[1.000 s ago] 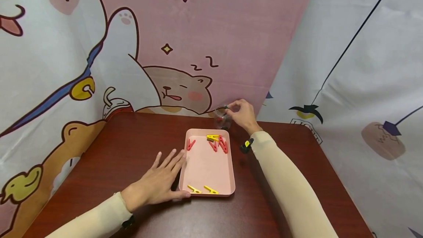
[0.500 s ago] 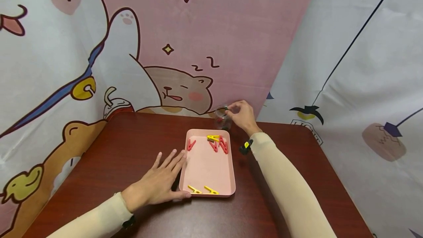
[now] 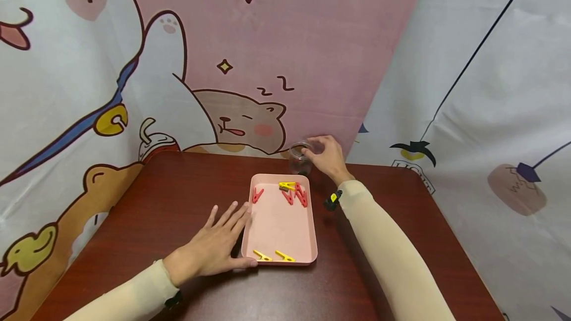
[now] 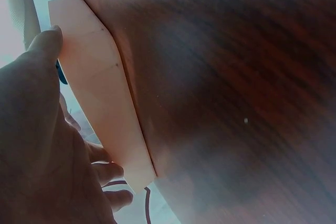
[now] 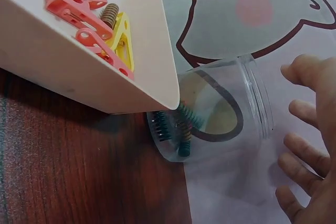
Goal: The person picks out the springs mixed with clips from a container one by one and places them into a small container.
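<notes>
My right hand [image 3: 329, 156] is at the mouth of a clear jar [image 3: 300, 161] behind the tray. In the right wrist view its fingers are spread apart beside the jar's rim, with nothing between them. Several coiled springs [image 5: 184, 129], mostly dark green, lie at the bottom of the jar. My left hand [image 3: 214, 244] rests at the left side of the pink tray [image 3: 314, 227], fingers spread, fingertips at the rim. Inside the tray are red clothespins [image 3: 257, 194], yellow clothespins [image 3: 284, 256] and a brownish spring [image 5: 109, 15] beside a yellow clothespin.
The tray and jar stand on a dark reddish-brown wooden table [image 3: 187, 192]. A cartoon-printed cloth [image 3: 321, 53] hangs right behind the table's far edge, close to the jar.
The small dark green spring that my right fingers pinched over the jar's mouth is out of them now. The fingers have parted. My left hand and the tray have stayed in place.
</notes>
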`<move>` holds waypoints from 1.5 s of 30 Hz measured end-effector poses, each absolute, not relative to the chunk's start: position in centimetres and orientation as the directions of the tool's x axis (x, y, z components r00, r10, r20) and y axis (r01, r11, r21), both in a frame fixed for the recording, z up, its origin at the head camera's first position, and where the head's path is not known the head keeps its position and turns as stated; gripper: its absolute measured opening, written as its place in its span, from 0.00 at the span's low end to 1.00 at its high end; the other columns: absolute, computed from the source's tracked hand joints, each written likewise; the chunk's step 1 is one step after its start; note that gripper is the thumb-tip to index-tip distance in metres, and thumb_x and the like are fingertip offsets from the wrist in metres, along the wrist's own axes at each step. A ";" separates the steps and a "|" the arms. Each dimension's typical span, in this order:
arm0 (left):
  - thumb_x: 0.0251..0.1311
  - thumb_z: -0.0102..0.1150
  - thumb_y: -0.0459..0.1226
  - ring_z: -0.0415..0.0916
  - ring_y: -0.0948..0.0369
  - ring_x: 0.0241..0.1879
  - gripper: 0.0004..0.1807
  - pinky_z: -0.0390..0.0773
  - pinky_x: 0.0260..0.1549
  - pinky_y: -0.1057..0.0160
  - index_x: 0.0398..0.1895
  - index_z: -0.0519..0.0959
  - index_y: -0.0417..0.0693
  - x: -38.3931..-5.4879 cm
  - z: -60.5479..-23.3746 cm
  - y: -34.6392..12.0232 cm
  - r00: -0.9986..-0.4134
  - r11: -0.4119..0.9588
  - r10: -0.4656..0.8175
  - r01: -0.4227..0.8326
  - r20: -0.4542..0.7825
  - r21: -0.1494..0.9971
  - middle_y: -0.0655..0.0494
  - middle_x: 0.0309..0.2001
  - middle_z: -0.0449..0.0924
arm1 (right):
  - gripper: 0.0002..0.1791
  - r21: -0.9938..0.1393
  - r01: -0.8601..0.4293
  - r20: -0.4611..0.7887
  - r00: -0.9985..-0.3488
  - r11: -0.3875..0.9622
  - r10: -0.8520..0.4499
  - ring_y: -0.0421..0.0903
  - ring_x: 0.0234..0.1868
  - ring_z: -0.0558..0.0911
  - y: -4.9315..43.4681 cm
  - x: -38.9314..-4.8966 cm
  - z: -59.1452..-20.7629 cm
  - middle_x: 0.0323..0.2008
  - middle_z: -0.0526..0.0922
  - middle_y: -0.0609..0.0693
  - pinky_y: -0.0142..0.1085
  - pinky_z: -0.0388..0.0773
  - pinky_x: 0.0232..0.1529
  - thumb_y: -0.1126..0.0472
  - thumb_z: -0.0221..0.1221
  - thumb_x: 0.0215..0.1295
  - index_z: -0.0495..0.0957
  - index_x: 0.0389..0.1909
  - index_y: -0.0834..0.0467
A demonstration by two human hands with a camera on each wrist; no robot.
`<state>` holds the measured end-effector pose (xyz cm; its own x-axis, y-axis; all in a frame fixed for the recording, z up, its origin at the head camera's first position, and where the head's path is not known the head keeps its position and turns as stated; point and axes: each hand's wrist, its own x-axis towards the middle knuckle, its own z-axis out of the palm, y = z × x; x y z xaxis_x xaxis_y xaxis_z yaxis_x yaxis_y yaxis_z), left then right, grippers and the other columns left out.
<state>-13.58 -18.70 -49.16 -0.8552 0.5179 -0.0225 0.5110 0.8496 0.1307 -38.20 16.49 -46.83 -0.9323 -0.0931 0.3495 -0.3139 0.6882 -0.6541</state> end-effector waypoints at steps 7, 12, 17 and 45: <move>0.68 0.54 0.85 0.51 0.37 0.96 0.70 0.53 0.88 0.18 0.95 0.60 0.44 -13.6 -49.1 -18.6 -0.856 0.849 0.517 0.510 -0.020 0.137 0.45 0.97 0.53 | 0.28 -0.650 -0.335 0.361 -0.926 0.682 -0.111 0.61 0.74 0.84 16.6 -37.4 -46.7 0.69 0.86 0.56 0.62 0.79 0.79 0.43 0.78 0.75 0.91 0.67 0.54; 0.68 0.54 0.85 0.50 0.37 0.96 0.70 0.53 0.88 0.18 0.96 0.60 0.44 -13.6 -49.0 -18.6 -0.859 0.852 0.512 0.504 -0.028 0.142 0.45 0.97 0.53 | 0.27 -0.624 -0.358 0.358 -0.921 0.694 -0.152 0.61 0.73 0.84 16.4 -36.6 -46.9 0.70 0.86 0.56 0.62 0.80 0.79 0.43 0.78 0.75 0.92 0.66 0.54; 0.68 0.53 0.86 0.50 0.38 0.96 0.70 0.52 0.88 0.18 0.96 0.59 0.45 -13.6 -49.0 -18.7 -0.860 0.854 0.509 0.500 -0.032 0.146 0.45 0.97 0.53 | 0.26 -0.597 -0.396 0.360 -0.909 0.698 -0.209 0.64 0.73 0.84 16.2 -35.6 -46.7 0.69 0.86 0.57 0.64 0.79 0.79 0.45 0.78 0.75 0.92 0.66 0.55; 0.68 0.53 0.86 0.49 0.38 0.97 0.71 0.51 0.88 0.17 0.96 0.58 0.44 -13.6 -48.8 -18.8 -0.856 0.851 0.514 0.502 -0.053 0.157 0.45 0.98 0.51 | 0.18 -0.218 -0.629 0.249 -0.775 0.746 -0.580 0.56 0.76 0.81 12.8 -32.8 -45.8 0.68 0.88 0.51 0.64 0.73 0.81 0.49 0.80 0.72 0.96 0.60 0.43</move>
<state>-13.56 -18.77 -48.76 -0.8560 0.5143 -0.0526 0.5016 0.8508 0.1566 -32.82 12.79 -45.79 -0.7754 -0.5804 0.2490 -0.6287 0.7464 -0.2182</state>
